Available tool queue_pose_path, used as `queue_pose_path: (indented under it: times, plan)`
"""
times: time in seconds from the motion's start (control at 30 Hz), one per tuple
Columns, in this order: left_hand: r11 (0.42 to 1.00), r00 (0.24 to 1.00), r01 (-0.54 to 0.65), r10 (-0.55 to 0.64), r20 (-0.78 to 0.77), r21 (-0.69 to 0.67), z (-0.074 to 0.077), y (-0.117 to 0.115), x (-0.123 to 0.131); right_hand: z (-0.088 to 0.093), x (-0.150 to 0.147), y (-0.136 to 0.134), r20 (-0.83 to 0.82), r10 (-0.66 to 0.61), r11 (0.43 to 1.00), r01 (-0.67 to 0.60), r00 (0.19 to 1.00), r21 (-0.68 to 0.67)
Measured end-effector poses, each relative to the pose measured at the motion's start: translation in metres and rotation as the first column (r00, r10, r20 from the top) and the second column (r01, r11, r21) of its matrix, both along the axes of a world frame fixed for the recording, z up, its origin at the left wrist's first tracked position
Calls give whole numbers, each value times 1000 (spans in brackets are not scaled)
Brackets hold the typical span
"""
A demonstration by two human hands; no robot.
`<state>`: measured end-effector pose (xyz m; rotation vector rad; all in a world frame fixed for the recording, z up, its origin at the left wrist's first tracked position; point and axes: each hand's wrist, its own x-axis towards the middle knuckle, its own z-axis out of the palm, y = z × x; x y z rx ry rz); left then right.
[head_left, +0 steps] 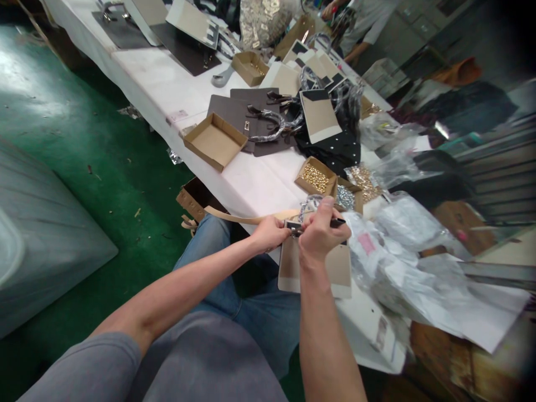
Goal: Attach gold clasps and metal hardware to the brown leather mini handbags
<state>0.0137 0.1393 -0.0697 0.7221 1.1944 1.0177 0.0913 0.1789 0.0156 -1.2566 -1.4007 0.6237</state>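
Note:
My left hand (270,233) is closed on a tan strap (234,217) that runs off to the left, next to a small metal fitting (294,228). My right hand (320,228) is closed around a dark slim tool (337,223) pressed at that fitting. Both hands work over a beige bag panel (340,269) lying at the edge of the white table (159,84). A plastic-wrapped handle (305,205) curves just behind my fingers.
Small cardboard boxes hold gold hardware (315,177) and silver hardware (344,196). An empty cardboard box (215,140), dark bag panels (247,111) and clear plastic bags (402,234) crowd the table. Another person (360,25) works at the far end. Green floor (62,111) lies left.

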Motion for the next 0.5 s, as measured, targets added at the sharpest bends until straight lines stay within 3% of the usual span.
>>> queue_pose_path:
  times: [0.07,0.2,0.37,0.5]
  plan:
    - [1000,1000,4,-4,0,11,5,-2,-3,-2,0,-10,-38,-59,998,59,998,15]
    - [1000,1000,13,-13,-18,-4,11,0,-6,0,3,-11,-112,-63,998,63,992,0]
    - [999,998,36,-37,-53,-20,10,10,-3,15,24,2,-300,26,996,2,953,93]
    - [998,995,56,-59,-82,-41,15,13,-3,16,34,-9,-279,114,987,-78,953,138]
